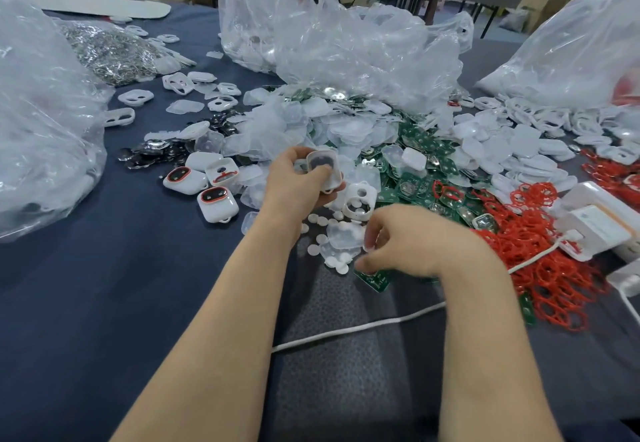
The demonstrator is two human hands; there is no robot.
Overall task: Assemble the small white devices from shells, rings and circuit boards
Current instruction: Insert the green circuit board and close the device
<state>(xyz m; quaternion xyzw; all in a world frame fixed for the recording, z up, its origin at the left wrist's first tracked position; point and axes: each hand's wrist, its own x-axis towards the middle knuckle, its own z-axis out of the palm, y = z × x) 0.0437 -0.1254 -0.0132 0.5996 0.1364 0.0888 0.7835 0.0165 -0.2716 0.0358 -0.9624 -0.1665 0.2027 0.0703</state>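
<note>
The left hand point(298, 182) is raised over the counter point(104, 286), fingers curled round a white shell point(323, 166) with its dark inside facing up. The right hand point(412, 241) hangs low beside it, fingertips bent down at a clear cover point(343, 235) among white discs point(322, 222); whether it pinches anything, I cannot tell. Green boards point(408, 151) are heaped behind, red rings point(540, 244) lie to the right, and finished devices point(218, 202) to the left.
</note>
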